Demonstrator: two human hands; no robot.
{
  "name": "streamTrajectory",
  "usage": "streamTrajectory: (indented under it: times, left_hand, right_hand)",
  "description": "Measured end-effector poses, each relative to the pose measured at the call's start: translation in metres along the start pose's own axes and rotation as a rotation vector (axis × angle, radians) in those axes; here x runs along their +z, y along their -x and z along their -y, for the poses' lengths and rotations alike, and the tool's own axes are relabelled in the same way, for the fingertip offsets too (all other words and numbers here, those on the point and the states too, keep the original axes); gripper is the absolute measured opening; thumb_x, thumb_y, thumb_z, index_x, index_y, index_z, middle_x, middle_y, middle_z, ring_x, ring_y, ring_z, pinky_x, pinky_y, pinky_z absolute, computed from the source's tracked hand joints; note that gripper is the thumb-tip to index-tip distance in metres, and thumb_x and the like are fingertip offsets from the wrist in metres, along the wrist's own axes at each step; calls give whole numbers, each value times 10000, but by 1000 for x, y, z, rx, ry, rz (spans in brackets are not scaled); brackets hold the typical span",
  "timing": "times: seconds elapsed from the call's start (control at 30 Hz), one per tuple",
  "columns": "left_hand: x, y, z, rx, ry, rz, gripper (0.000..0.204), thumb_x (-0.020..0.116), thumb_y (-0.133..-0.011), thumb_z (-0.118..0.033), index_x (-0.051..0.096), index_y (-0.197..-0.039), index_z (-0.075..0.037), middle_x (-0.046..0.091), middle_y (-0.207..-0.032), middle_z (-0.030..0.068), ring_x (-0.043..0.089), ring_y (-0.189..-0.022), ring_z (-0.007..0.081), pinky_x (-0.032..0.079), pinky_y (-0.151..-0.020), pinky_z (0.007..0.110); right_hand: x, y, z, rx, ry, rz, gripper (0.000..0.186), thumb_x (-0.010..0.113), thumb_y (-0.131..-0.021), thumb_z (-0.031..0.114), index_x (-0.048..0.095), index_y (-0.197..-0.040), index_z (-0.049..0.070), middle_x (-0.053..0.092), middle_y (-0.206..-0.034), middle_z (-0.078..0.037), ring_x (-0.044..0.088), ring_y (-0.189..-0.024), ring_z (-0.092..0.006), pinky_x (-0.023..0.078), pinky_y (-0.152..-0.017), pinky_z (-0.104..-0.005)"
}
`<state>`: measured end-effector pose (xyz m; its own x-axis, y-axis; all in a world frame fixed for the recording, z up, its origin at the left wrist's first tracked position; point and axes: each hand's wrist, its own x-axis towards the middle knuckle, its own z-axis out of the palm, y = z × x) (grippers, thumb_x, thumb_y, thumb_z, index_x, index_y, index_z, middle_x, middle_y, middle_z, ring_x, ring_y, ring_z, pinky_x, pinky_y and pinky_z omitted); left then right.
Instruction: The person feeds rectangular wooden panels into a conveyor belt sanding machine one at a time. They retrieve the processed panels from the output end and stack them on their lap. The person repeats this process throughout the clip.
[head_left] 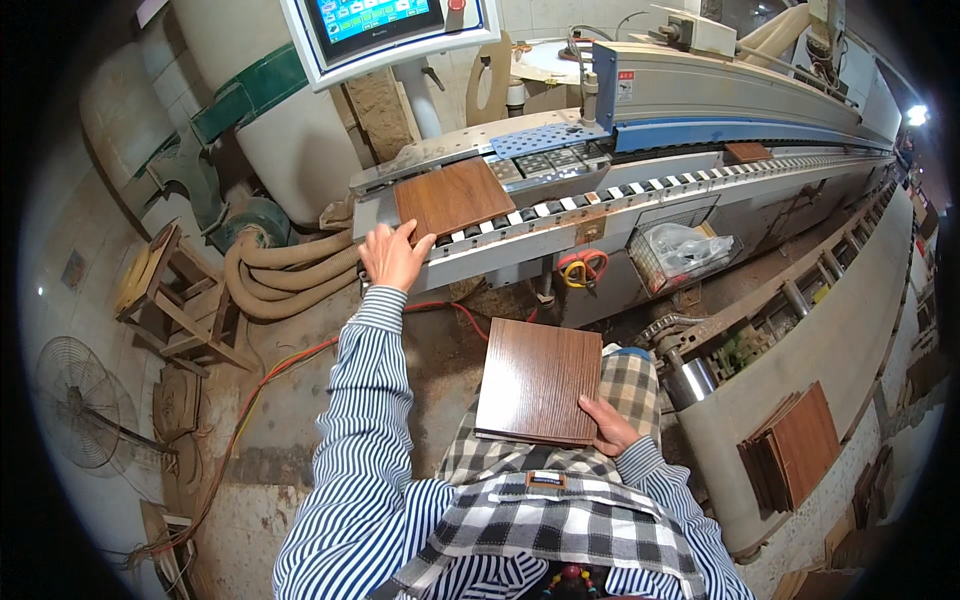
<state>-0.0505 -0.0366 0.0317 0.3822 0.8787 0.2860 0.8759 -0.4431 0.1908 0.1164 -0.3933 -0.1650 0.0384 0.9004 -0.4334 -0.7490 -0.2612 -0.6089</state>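
My left hand (398, 255) reaches to the near left corner of a wooden board (452, 196) lying on the machine's roller track (590, 208); its fingers are apart and bent at the board's edge, and I cannot tell whether they press on it. My right hand (610, 425) grips the right side of a thin stack of dark brown boards (538, 380) held over my checked apron (560, 505), thumb on top and the other fingers hidden. The top board has a glossy grain. Another small brown board (745, 152) sits farther right along the machine.
A control screen (372, 25) stands above the machine. Thick hoses (285, 280), a wooden stool (170, 290) and a fan (85, 405) are on the left, with cables on the floor. A wire basket (680, 255) hangs below the track. A second conveyor (700, 455) with leaning boards (800, 445) is at right.
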Motion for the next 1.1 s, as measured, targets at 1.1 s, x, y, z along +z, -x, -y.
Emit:
streamTrajectory:
  times: [1.1]
  left_hand:
    - [42, -39, 10, 173, 316, 11, 459, 580, -878, -403, 552, -1281, -187, 499, -1366, 70, 306, -1358, 321, 33, -1087, 619]
  right_hand:
    - [1, 0, 3, -4, 15, -1, 765, 577, -925, 283, 71, -1465, 92, 376, -1380, -154, 481, -1214, -246, 507, -955, -405]
